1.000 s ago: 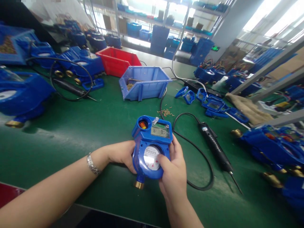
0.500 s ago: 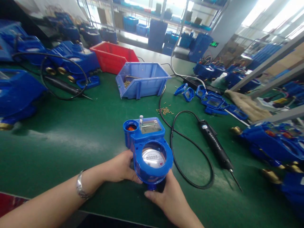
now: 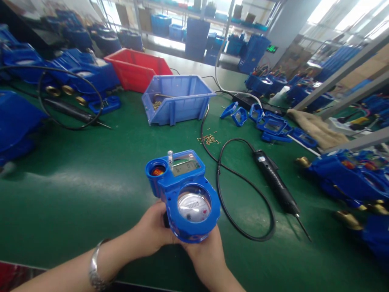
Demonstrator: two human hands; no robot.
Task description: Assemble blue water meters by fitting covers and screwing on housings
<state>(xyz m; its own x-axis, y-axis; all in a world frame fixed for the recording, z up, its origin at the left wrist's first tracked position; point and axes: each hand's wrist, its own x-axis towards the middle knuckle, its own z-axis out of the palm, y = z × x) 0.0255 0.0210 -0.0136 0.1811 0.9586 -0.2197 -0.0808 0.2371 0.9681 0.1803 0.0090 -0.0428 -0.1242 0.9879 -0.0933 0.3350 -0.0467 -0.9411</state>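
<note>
A blue water meter [image 3: 194,233] with a round dial and a small display is held up in front of me, tilted over the green table. My left hand [image 3: 156,225], with a silver bracelet at the wrist, is closed around its left lower side. My right hand [image 3: 206,253] grips it from below on the right. Both sets of fingers are partly hidden behind the casing. A clear-tipped small tube [image 3: 170,159] sticks up beside the display. To the right lies a black electric screwdriver [image 3: 276,182] with its cable looped on the table.
Small brass screws [image 3: 209,139] lie scattered ahead, near a blue parts bin [image 3: 185,111] and a red bin [image 3: 136,77]. Blue frames [image 3: 273,123] are at the back right. More blue meters [image 3: 349,178] stand on the right; another screwdriver [image 3: 69,111] lies left.
The water meter has shifted slightly left and tilted in my hands. My right hand has moved further under it, and its thumb no longer shows separately below. The view has turned slightly.
</note>
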